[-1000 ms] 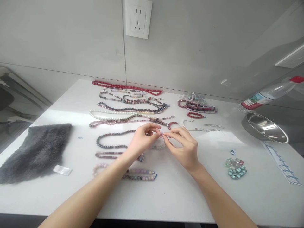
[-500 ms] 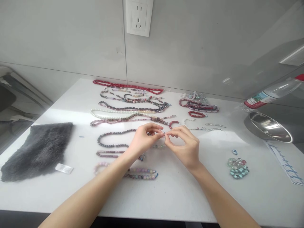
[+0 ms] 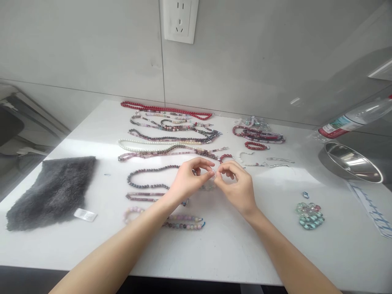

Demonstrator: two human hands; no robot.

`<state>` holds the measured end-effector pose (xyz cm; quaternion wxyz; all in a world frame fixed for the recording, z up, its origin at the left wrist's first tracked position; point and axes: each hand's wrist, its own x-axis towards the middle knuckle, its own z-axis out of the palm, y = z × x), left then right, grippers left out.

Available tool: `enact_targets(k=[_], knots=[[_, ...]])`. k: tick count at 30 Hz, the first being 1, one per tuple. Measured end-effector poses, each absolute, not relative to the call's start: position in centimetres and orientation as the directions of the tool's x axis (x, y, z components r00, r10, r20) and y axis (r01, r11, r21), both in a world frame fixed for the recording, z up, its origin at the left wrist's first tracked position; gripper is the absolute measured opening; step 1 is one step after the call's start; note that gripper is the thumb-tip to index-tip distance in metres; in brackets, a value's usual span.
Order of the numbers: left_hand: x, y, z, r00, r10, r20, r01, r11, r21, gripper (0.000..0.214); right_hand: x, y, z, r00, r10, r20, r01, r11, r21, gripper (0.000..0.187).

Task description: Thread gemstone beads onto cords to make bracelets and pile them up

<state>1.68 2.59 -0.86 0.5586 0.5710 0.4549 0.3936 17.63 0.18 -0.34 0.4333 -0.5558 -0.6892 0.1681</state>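
My left hand [image 3: 193, 177] and my right hand [image 3: 235, 183] meet fingertip to fingertip over the middle of the table. Thumb and forefinger of each are pinched at a tiny pale, clear piece [image 3: 213, 174], too small to name. Just below the fingertips, a few pale green beads [image 3: 208, 187] show, partly hidden by the hands. Beyond the fingers lies a short string of red beads [image 3: 226, 157]. A dark bead strand [image 3: 143, 170] runs behind my left hand, and my left forearm crosses over a pastel bead strand [image 3: 185, 218].
Several bead strands, including a long red one [image 3: 167, 109] and a white one [image 3: 137, 141], lie toward the wall. Grey fur cloth [image 3: 52, 192] is at left. On the right are green beads [image 3: 311, 222], a metal bowl [image 3: 337, 165] and a plastic bottle [image 3: 343, 124].
My right hand's fingers have curled in more and its fingertips have shifted slightly at the small piece. My left hand keeps nearly the same pinch. The view has moved slightly.
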Motion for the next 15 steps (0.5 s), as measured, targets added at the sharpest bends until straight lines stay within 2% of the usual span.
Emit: enact_targets(k=[5, 15], knots=[[1.71, 2.55, -0.99, 0.257, 0.965, -0.053, 0.112, 0.024, 0.993, 0.024, 17.61, 0.41, -0.54, 0.009, 0.969, 0.248, 0.534, 0.205, -0.82, 0.01], [1.65, 2.44, -0.76, 0.236, 0.972, -0.007, 0.121, -0.022, 0.992, 0.022, 17.99, 0.46, -0.43, 0.006, 0.972, 0.236, 0.548, 0.194, -0.814, 0.009]])
